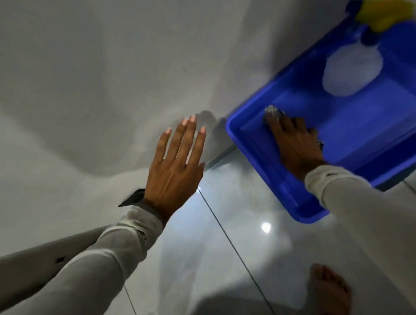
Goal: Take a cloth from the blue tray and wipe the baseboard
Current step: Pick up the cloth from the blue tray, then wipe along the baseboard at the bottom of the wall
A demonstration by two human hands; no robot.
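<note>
the right hand [294, 144], right of centre in the frame, reaches over the near rim into the blue tray [247, 144], fingers spread flat on something small, grey and glinting [273, 112] at their tips in the tray's left corner; this may be the cloth, but it is too blurred to say, and i cannot tell whether the fingers have closed on it or only lie over it. the left hand [176, 163], at centre frame, is open wide with fingers fanned, holding nothing, raised in front of the pale wall [99, 59]. further up the tray, toward the upper right of the frame, sits a pale rounded shape [351, 70] and a yellow and blue object [381, 15], both smeared by motion. the baseboard is not clearly separable where wall meets the glossy tile floor [234, 240]. the risks i judge from here: a flat press could slide the grey thing along the tray bottom instead of pinching it; the sleeve [338, 187] lies over the near rim and could drag or tip the tray; a bare foot [329, 296] at lower right stands on slick-looking tile.
</note>
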